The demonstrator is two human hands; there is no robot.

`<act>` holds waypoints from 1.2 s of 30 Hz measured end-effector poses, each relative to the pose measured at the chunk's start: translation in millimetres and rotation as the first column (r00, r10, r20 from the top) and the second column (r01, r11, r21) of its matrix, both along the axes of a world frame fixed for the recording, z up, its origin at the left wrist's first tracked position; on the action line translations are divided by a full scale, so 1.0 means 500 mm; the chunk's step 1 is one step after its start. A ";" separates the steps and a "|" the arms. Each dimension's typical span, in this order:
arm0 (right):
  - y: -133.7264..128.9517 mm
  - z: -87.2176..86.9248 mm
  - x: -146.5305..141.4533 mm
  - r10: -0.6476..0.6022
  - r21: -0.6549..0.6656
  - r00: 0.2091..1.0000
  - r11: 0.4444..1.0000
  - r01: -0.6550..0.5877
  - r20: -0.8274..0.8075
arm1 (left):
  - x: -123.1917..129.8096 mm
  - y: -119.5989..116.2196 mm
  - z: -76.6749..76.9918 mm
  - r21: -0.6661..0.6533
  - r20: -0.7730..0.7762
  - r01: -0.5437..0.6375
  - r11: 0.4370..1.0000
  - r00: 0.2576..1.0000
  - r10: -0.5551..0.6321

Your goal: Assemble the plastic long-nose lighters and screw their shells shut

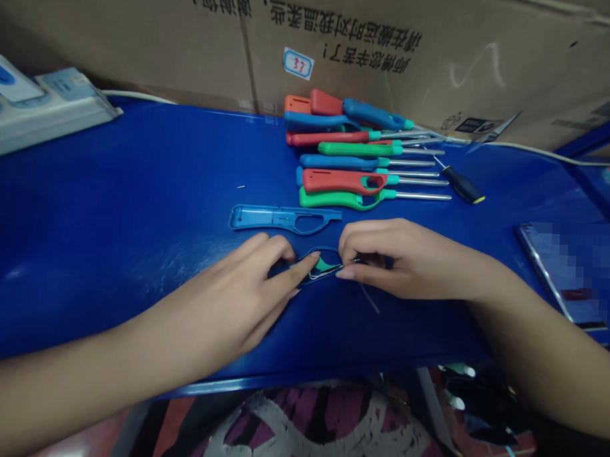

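Observation:
My left hand (pixel 260 287) holds a blue lighter shell half (pixel 321 250) down on the table, its index finger pressed beside a green trigger (pixel 324 264). At the front end of that shell, my right hand (pixel 384 258) pinches a thin wire (pixel 323 274); its fingers partly hide the spot. A thin clear strip (pixel 370 299) lies below the right hand. Just behind my hands, the other blue shell half (pixel 265 218) rests with its hollow side up.
Several assembled long-nosed lighters (pixel 344 183) are stacked toward the back, with a dark screwdriver (pixel 464 185) right of them. A tiny screw (pixel 241 186) lies on the blue table (pixel 136 202). A cardboard box (pixel 191 51) stands behind, a power strip (pixel 49 116) left, a phone (pixel 558 277) right.

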State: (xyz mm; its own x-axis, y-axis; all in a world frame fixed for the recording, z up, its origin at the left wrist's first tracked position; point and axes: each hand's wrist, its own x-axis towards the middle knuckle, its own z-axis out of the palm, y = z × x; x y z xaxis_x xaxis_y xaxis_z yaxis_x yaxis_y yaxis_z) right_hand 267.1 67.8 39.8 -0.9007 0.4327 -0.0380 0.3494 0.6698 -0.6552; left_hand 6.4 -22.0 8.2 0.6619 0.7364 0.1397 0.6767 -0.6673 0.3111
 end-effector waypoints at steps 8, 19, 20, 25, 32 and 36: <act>-0.003 -0.018 -0.016 -0.056 0.047 0.995 0.997 0.060 -0.088 | 0.001 0.002 -0.002 0.005 0.003 -0.006 1.000 1.000 0.006; -0.007 -0.029 -0.011 0.026 0.201 0.999 0.979 -0.018 -0.035 | -0.001 0.001 -0.004 0.002 0.007 0.003 1.000 1.000 -0.003; -0.006 -0.030 -0.010 0.035 0.200 0.999 0.979 -0.027 -0.036 | -0.001 0.001 -0.005 0.003 0.007 0.006 1.000 1.000 -0.006; -0.002 -0.032 -0.010 0.045 0.172 0.996 0.985 -0.032 -0.071 | 0.000 0.003 -0.005 0.003 0.005 0.011 1.000 1.000 -0.011; -0.005 -0.030 -0.011 0.055 0.139 0.994 0.989 -0.042 -0.091 | 0.002 0.003 -0.002 0.008 0.009 0.005 1.000 1.000 -0.005; -0.005 -0.030 -0.014 0.031 0.109 0.995 0.994 -0.020 -0.098 | 0.002 0.002 -0.002 0.013 -0.015 0.006 1.000 1.000 -0.005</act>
State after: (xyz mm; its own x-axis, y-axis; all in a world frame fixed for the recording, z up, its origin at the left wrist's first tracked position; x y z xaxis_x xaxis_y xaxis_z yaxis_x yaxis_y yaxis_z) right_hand 260.0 65.5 25.0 -0.9086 0.4060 0.0978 0.2680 0.7465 -0.6090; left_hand 7.6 -21.2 7.2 0.6681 0.7309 0.1393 0.6775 -0.6749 0.2924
